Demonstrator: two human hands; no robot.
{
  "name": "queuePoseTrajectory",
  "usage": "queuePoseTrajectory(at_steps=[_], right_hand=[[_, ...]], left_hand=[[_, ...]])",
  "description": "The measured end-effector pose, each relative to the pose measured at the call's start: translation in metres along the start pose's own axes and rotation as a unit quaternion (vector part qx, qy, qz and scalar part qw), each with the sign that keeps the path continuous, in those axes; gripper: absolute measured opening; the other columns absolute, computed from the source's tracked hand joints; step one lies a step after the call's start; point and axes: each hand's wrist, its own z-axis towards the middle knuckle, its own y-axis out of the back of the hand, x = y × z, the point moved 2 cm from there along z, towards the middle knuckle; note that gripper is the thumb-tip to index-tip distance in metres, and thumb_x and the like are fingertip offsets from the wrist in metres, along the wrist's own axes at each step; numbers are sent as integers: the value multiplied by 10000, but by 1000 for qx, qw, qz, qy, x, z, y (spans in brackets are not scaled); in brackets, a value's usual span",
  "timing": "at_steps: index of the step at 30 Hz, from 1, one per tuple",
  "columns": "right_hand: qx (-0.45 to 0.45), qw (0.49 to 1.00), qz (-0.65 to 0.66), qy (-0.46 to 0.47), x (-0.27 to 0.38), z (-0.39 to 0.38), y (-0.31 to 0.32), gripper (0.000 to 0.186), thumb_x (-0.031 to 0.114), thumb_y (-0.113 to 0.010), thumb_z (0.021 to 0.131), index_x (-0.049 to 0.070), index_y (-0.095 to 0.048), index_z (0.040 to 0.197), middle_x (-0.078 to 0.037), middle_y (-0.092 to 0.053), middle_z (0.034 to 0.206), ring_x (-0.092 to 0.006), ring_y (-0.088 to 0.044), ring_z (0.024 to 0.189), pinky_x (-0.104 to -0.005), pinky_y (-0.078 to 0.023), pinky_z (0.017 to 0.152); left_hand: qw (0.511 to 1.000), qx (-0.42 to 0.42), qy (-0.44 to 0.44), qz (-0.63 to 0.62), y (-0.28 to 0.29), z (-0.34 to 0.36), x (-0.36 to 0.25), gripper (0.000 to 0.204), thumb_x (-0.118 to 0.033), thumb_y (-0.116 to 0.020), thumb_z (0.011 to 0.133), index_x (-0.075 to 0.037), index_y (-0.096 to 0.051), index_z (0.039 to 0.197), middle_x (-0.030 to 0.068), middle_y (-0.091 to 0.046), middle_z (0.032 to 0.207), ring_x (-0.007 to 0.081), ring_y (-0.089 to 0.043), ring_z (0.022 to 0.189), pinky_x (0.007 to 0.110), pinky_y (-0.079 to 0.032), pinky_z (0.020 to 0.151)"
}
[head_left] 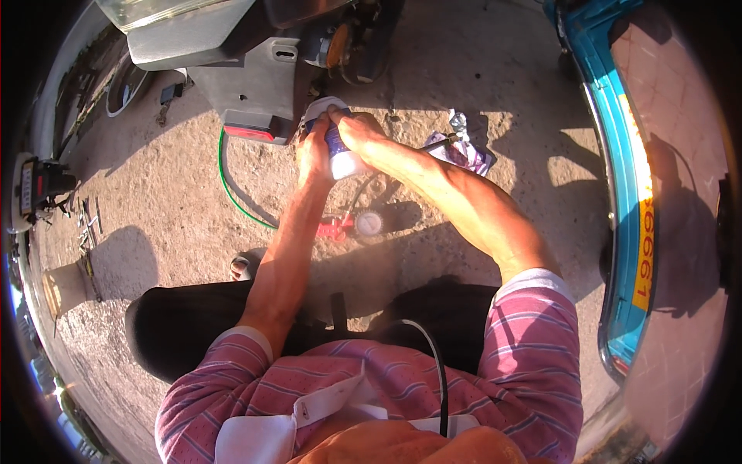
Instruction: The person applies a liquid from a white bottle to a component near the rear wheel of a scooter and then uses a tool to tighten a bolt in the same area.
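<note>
Out in front of me, both hands hold a white plastic bottle (345,164) with a blue label. My left hand (314,155) is wrapped round its left side. My right hand (359,130) grips it from the right, its thumb near the bottle's far end. The bottle lies tilted away from me, close to the rear of a motorcycle with a red reflector (253,130). What is on the bottle's far end is hard to make out. Below the bottle, a red inflator tool (334,228) with a round dial gauge (369,223) rests on the ground.
A green hose (229,193) curves from the motorcycle's rear toward the inflator. Right of my hands lies a crumpled purple and white packet (468,156). A teal vehicle panel (627,232) edges the right side. Several metal tools (89,240) and a pale block (65,289) sit at left.
</note>
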Motion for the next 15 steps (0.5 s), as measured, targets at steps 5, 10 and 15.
queuePoseTrajectory(at_steps=[5, 10, 15], right_hand=[[-1, 990, -111, -89, 12, 4, 2, 700, 545, -453, 946, -110, -571, 1165, -217, -656, 1024, -270, -633, 928, -382, -509, 800], [20, 981, -174, -83, 2, 3, 10, 620, 519, -431, 960, -36, -610, 1172, -190, -649, 1076, -237, -627, 951, -370, -504, 830], [43, 969, -204, -133, 31, -40, 0, 712, 587, -398, 942, 21, -497, 1362, -231, -536, 1299, -299, -536, 1173, -427, -429, 993]], left_hand=[[996, 30, 8, 82, 4, -6, 3, 498, -402, -467, 970, 6, -507, 1254, 209, -640, 1071, 342, -668, 937, 434, -570, 806], [996, 16, 36, 75, 7, -6, 6, 499, -414, -459, 972, 1, -500, 1246, 213, -639, 1084, 343, -675, 937, 460, -578, 798], [995, -24, 30, 98, -1, -25, -2, 506, -424, -459, 971, -4, -497, 1251, 210, -642, 1094, 334, -675, 943, 467, -575, 802]])
